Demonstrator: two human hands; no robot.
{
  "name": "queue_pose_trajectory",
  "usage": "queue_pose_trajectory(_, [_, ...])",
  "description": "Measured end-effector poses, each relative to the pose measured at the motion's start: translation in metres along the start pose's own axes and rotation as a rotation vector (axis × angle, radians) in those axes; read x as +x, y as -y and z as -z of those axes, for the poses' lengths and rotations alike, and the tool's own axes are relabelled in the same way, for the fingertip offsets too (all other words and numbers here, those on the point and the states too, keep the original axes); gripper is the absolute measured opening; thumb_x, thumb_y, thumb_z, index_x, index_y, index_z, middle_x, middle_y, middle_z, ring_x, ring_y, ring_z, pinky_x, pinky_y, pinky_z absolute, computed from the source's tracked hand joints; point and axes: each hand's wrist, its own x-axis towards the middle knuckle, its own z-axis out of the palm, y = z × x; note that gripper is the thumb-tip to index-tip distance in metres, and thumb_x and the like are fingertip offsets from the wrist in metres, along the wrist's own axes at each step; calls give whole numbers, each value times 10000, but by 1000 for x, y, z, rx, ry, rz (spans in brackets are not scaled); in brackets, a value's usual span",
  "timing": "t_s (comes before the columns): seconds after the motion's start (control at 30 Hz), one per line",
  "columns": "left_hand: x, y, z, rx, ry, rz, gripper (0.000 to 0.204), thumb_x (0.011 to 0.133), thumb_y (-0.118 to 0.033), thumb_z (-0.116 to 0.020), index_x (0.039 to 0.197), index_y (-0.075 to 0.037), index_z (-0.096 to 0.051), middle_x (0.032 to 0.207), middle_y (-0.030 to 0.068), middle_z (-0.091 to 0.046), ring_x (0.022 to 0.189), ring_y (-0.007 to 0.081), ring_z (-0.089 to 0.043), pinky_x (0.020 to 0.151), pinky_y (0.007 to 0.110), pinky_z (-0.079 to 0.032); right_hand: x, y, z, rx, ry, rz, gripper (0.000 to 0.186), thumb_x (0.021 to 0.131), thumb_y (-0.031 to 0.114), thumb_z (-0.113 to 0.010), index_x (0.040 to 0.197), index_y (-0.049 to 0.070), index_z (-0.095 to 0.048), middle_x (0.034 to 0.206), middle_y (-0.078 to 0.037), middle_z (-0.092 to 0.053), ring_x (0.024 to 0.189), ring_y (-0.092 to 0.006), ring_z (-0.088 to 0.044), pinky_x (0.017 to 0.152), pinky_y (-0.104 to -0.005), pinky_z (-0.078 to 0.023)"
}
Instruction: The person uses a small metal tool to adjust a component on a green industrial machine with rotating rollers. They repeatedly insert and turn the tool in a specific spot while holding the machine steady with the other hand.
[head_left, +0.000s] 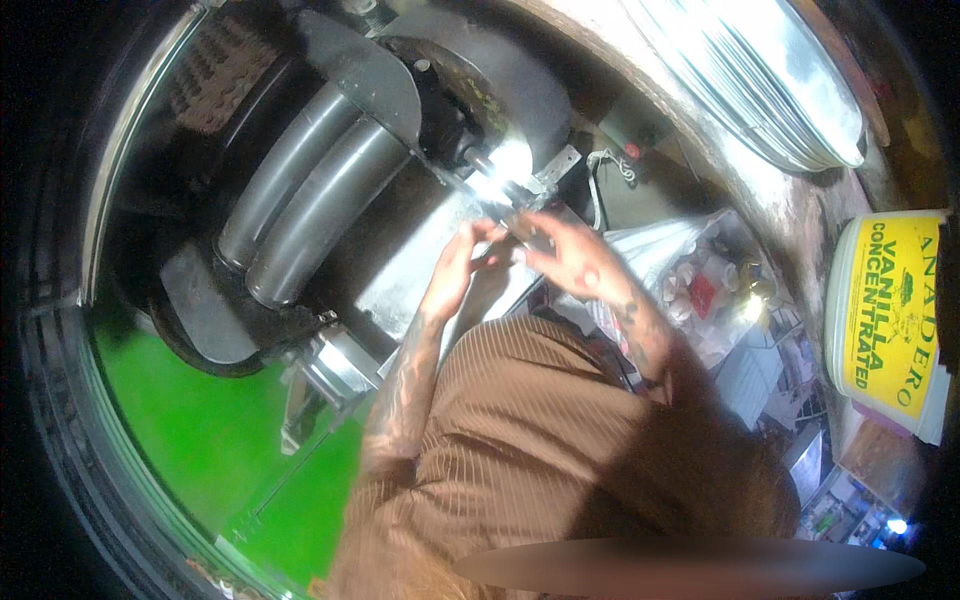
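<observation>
Both my hands are close together in front of a machine with two smooth metal rollers (325, 205), near the bright metal parts at its right end. My left hand (455, 270) is cupped, its fingers apart and pointing toward the other hand, with nothing visible in it. Just to its right, my right hand (575, 258) has thumb and fingers bent around a small greyish piece (528, 235), too blurred to name. Whether that piece is loose or part of the machine cannot be told. A pale sloping metal plate (410, 270) lies left of the hands.
Right of my hands hangs a clear plastic bag (700, 285) with mixed scraps. A yellow-labelled white tub (885, 320) and stacked metal trays (760, 90) stand on the ledge at the right. A white cord (597, 185) dangles behind. Green floor (190, 430) shows at lower left.
</observation>
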Motion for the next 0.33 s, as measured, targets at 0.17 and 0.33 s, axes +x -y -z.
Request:
queue_pose_trajectory(0.17, [-59,87,82,853,-584,-23,448,1092,-364,-540,1313,16,-629,1244,238,-675,1206,363,-640,1062,438,-481,-37,-40,-65,168,136,-97,570,964,303,-689,1465,60,-566,1227,-243,-720,1140,-400,-701,987,-451,-542])
queue_pose_trajectory(0.33, [-57,141,148,1210,-748,11,459,1047,-344,-592,1350,1,-615,1276,285,-645,1261,433,-599,1109,500,-439,-8,-62,-136,266,-76,-58,626,952,323,-735,1501,99,-537,1296,-244,-693,1165,-406,-691,1005,-481,-534])
